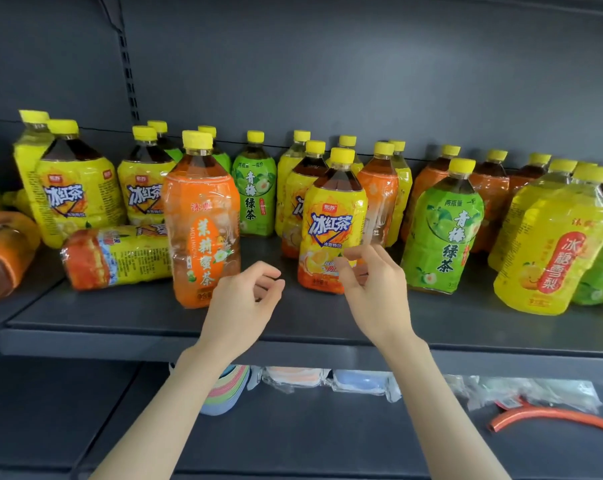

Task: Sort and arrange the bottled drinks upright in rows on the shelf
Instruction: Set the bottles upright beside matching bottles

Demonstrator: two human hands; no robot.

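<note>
Several yellow-capped drink bottles stand on the dark grey shelf, mixed by label. An orange-labelled bottle stands upright at front centre-left. Right of it stands a yellow iced-tea bottle. One yellow-and-orange bottle lies on its side left of the orange one. My left hand hovers just right of the orange bottle's base, fingers loosely curled, holding nothing. My right hand is raised in front of the iced-tea bottle's lower right side, fingers loosely curled and empty.
A green-tea bottle and a yellow pear-drink bottle stand at the front right. At the far left edge an orange bottle lies tipped. The lower shelf holds packaged coloured goods and an orange hose.
</note>
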